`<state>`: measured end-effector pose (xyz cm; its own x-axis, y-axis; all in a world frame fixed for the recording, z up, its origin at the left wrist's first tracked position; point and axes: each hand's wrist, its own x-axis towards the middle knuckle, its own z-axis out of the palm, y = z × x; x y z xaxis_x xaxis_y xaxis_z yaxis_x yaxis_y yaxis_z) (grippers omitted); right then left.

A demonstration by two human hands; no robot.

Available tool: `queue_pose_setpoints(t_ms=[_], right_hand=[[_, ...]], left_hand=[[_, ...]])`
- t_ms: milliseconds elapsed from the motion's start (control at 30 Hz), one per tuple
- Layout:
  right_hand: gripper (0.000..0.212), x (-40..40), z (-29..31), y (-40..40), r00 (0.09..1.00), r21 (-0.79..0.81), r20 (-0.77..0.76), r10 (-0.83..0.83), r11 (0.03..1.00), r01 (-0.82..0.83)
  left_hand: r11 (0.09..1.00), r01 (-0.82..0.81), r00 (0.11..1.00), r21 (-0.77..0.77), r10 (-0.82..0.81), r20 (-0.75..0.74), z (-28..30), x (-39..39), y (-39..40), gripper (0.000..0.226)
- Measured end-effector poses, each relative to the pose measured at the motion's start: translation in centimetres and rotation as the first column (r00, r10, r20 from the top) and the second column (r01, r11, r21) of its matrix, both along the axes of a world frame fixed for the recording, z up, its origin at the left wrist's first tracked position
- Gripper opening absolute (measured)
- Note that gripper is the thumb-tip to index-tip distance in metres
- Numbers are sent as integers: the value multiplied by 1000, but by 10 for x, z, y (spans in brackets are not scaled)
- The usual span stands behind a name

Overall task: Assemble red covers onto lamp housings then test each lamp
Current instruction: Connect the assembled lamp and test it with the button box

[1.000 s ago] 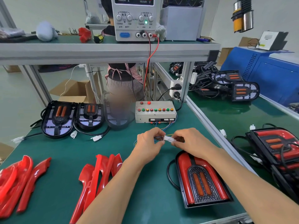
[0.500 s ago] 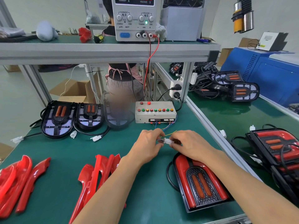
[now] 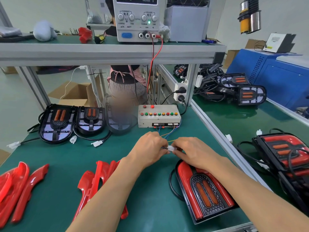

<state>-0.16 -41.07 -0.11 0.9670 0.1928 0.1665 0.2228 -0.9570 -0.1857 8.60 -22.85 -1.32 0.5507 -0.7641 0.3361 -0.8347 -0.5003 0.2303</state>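
A lamp with its red cover fitted lies on the green mat at the front right, orange strips unlit. Just beyond it my left hand and my right hand pinch a small white connector between their fingertips. Coloured wires run from the connector up to the grey test box with its row of buttons. Loose red covers lie at the front centre, and more red covers at the far left. Bare lamp housings stand at the back left.
A power supply sits on the upper shelf, red and black leads dropping to the test box. Finished lamps are stacked on the right bench, others further back. A person sits behind the bench frame. A blue cabinet stands far right.
Both hands have drawn slightly nearer to me with the connector. The covered lamp sits a little lower in view; the head tilted a bit.
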Motion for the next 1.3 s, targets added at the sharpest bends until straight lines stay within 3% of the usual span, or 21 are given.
queue_pose_setpoints(t_ms=[267,500,700,833,933,1033,1100,1167,1233,1300], right_hand=[[23,1,-2,2,997,-97,18,79,992,-77],[26,-1,-5,1,995,-43,47,83,996,-81],[23,3,-8,-1,996,-75,16,86,994,-85],[26,1,-3,-1,995,-14,-84,45,999,-47],[33,-14,9,-18,981,108,-144,-130,983,146],[52,-52,13,-52,870,223,-249,-426,849,480],[56,-84,5,-60,740,368,-451,-499,651,664],[62,-110,-3,-53,638,452,-655,-404,467,760],[66,-126,-10,-43,607,480,-735,-303,401,780],[58,-133,-16,-35,644,544,-724,-247,369,754]], left_hand=[[997,66,991,-41,-70,-117,4,2,5,27],[990,59,992,-129,-73,-102,-2,-3,4,25],[992,64,991,-106,-75,-112,-4,-1,4,28],[995,65,989,-80,-75,-128,-4,-1,5,25],[999,40,994,-26,-42,-101,-2,2,9,23],[998,10,999,67,-8,-39,-1,3,14,27],[995,-2,997,100,10,-79,-1,3,14,36],[993,-43,993,106,54,-102,0,2,14,48],[988,-110,987,110,122,-106,0,4,14,58],[979,-172,973,109,186,-138,0,7,13,58]])
